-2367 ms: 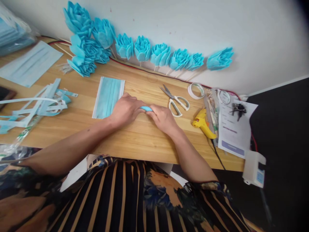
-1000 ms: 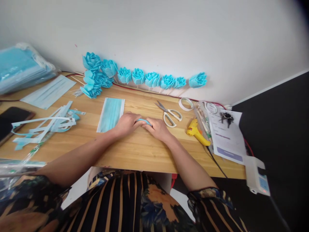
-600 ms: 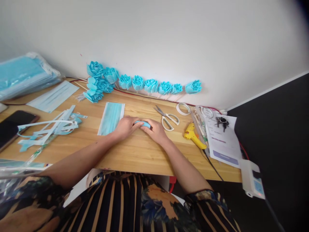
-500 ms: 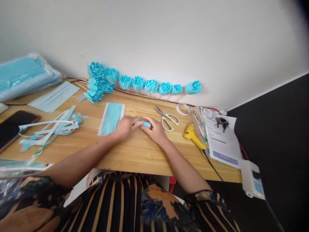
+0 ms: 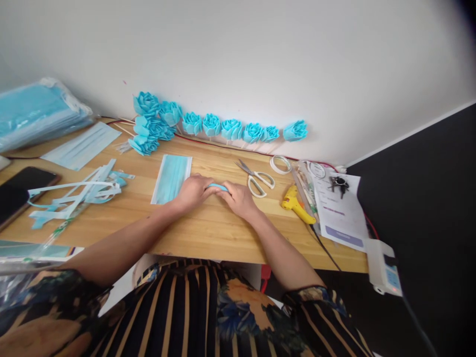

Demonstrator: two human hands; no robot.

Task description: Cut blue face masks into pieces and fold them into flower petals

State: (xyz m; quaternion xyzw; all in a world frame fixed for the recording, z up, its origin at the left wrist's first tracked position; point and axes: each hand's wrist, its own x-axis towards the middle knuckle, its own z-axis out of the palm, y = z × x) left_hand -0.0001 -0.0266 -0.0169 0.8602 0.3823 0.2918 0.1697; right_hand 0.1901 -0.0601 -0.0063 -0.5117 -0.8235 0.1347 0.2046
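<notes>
Between my two hands is a narrow folded piece of blue mask material (image 5: 218, 187), low over the wooden table. My left hand (image 5: 194, 193) pinches its left end, and my right hand (image 5: 239, 198) grips the right end; the fingers cover much of it. A flat blue mask (image 5: 171, 179) lies just left of my left hand. Scissors with white handles (image 5: 256, 178) rest beyond my right hand, blades pointing up and left.
Blue flowers on sticks (image 5: 231, 130) line the wall. Cut strips (image 5: 87, 191), a phone (image 5: 26, 191) and bagged masks (image 5: 40, 111) are at left. A tape roll (image 5: 280, 164), yellow glue gun (image 5: 297, 204), paper (image 5: 340, 213) and keys (image 5: 339, 184) are at right.
The blue piece between my hands looks narrower, and my fingers have closed further over it. The whole view has shifted slightly.
</notes>
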